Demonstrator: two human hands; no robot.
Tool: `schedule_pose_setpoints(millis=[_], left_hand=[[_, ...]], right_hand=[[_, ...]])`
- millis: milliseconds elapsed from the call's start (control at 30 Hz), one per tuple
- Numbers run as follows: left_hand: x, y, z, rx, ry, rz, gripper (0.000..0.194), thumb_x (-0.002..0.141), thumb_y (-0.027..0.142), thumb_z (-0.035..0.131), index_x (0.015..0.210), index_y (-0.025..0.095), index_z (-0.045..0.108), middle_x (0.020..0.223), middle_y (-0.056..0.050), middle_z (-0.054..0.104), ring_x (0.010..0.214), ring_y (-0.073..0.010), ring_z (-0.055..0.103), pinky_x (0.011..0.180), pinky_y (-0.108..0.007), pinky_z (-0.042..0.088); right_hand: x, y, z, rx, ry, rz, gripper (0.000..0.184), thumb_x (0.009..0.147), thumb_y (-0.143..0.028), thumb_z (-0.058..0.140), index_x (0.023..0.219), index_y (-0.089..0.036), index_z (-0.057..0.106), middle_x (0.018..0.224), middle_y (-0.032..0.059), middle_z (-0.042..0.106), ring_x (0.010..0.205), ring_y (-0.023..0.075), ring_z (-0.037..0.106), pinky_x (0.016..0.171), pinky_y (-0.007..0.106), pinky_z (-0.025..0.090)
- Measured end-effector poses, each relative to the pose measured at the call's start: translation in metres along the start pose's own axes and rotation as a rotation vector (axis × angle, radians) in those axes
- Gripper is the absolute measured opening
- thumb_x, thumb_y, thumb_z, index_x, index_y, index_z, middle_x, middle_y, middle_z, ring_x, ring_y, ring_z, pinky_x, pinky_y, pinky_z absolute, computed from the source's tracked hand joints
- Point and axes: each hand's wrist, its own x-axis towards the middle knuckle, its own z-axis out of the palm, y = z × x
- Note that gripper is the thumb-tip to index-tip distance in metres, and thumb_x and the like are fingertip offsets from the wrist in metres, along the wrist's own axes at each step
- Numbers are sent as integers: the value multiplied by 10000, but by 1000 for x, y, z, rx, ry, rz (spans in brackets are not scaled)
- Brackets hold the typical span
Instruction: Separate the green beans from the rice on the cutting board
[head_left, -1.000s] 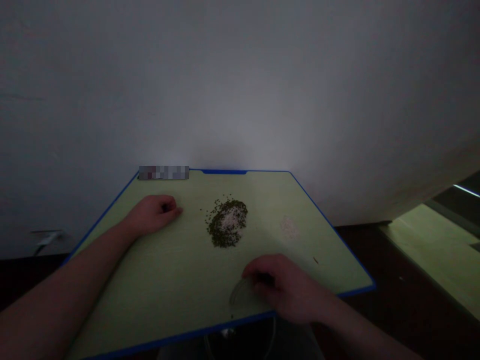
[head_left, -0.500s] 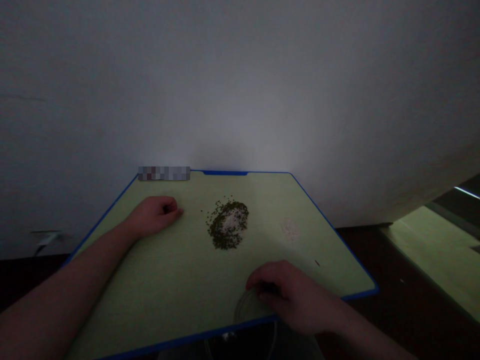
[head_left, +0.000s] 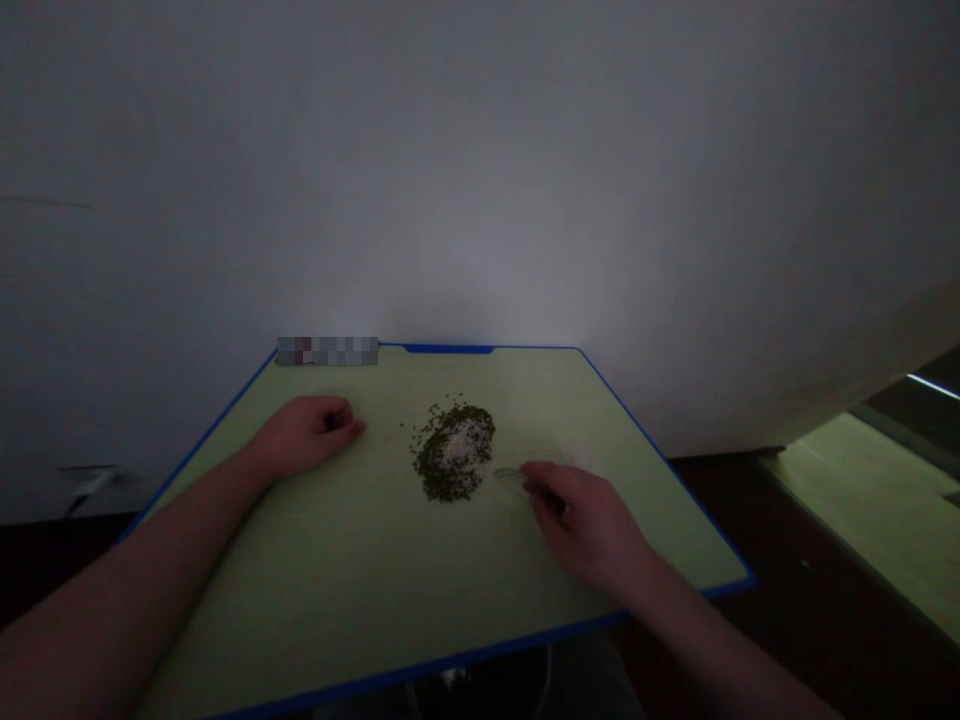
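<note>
A mixed pile of small green beans (head_left: pixel 437 470) and white rice grains (head_left: pixel 466 440) lies mid-table, with stray beans scattered around its far and left sides. Just right of the pile, my right hand (head_left: pixel 581 510) is closed, pinching a thin, curved, see-through strip (head_left: pixel 510 473). The strip's free end points at the pile's right edge; its other end is hidden in my fingers. Left of the pile, my left hand (head_left: pixel 311 435) rests on the tabletop, fingers curled in a loose fist, apart from the beans. Nothing shows in it.
The pale yellow-green table (head_left: pixel 360 590) has a blue rim and stands against a grey wall (head_left: pixel 480 180). A faint patch of pale grains (head_left: pixel 577 453) lies beyond my right hand. A blurred-out strip (head_left: pixel 328 351) sits at the far left corner. Another pale surface (head_left: pixel 870 520) is at the right.
My right hand has moved forward from the table's near edge to beside the pile, carrying the clear strip. It now covers part of the pale patch. My left hand stays put.
</note>
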Motion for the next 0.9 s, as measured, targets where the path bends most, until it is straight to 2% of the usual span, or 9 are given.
schedule_pose_setpoints(millis=[133,267,467,533,667,900], left_hand=[[0,1,0,-13,4,19,350,802,478,473,615,182,472,565,15,492,554,-130,465,544,-256,324],[0,0,-1,-15,-2,12,341,801,470,475,621,180,485,571,13,501,554,-131,468,543,-257,325],[1,-5,2,-26,4,19,337,795,472,482,626,181,495,573,13,503,559,-133,469,547,-261,326],[1,-5,2,-31,6,20,338,798,471,479,624,182,492,573,14,502,558,-133,469,547,-261,325],[1,-4,1,-17,7,16,338,796,472,478,623,182,488,572,11,507,559,-136,471,542,-263,316],[1,-3,0,-2,8,24,351,802,477,473,612,182,473,561,13,499,550,-131,469,540,-260,315]], right_hand=[[8,-9,16,-146,-67,-66,365,834,-113,459,1149,-155,641,904,89,701,833,214,638,775,331,487],[13,-9,19,-209,-72,-54,380,835,-112,456,1165,-151,638,961,100,703,881,230,640,816,355,490],[8,5,2,-150,107,3,368,829,-119,462,1151,-148,638,998,96,703,850,203,652,790,327,502],[8,7,-2,-118,140,2,330,824,-123,473,1090,-153,666,953,86,704,812,190,651,761,310,503],[14,1,1,-63,75,-14,246,807,-130,513,942,-166,715,848,62,702,764,176,646,725,286,497],[23,-3,7,-61,-15,89,253,774,-139,551,945,-162,736,844,66,726,702,177,654,669,278,492]])
